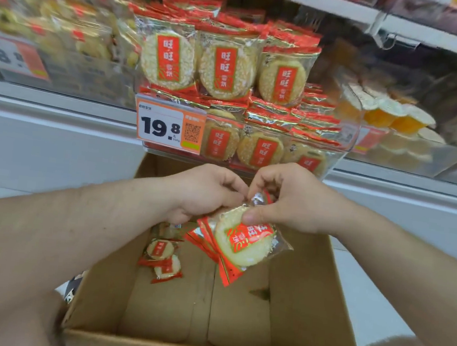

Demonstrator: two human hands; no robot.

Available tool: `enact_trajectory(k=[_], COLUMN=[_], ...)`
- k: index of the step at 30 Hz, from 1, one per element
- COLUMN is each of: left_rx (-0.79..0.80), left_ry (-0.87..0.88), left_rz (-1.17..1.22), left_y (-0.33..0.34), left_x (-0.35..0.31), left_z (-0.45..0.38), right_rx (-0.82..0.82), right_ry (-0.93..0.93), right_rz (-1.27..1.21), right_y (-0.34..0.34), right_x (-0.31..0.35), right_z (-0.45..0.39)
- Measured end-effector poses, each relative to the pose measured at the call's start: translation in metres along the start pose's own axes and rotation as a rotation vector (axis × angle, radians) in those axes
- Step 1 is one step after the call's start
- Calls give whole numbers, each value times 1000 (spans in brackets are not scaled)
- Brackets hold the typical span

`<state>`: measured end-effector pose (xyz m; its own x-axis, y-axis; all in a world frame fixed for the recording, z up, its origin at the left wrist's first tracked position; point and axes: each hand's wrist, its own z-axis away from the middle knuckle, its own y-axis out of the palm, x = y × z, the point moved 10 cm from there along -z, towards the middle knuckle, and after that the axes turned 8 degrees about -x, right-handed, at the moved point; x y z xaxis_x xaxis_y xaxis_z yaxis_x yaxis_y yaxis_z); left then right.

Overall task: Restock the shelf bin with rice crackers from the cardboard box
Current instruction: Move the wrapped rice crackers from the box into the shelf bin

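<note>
Cardboard box [303, 307] is nearly empty — both hands [202, 192] [292, 199] pinch the cracker packets [242, 244] at centre frame; better square them before lifting to the shelf bin [345, 154].

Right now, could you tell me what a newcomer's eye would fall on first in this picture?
Both hands, left hand and right hand, grip a small bunch of rice cracker packets above the nearly emptied cardboard box. Behind them, the clear shelf bin is heaped with the same red-and-gold packets, with an orange price tag reading 19.8 at its front left.
</note>
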<state>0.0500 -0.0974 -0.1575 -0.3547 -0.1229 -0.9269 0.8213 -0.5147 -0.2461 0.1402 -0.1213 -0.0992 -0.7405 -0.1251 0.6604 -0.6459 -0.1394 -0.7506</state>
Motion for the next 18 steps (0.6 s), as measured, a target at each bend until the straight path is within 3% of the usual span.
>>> enact_trajectory(k=[3,6,8,11,18], left_rx=[72,244,311,277,218], left_ry=[-103,-202,-177,-89,-36], left_rz=[133,340,313,156,195], left_y=[7,13,18,19,9], left_x=[2,3,1,1,-4], left_z=[4,9,12,8,1], right_rx=[-46,-136,-164,-188,-228], right_ry=[4,21,36,70,218], right_rz=[51,54,15,-96,-312], right_y=[-1,-8,-10,-11,-18], right_x=[-2,-8,-12,-18,-39], right_z=[-3,-5,-5,-6,2])
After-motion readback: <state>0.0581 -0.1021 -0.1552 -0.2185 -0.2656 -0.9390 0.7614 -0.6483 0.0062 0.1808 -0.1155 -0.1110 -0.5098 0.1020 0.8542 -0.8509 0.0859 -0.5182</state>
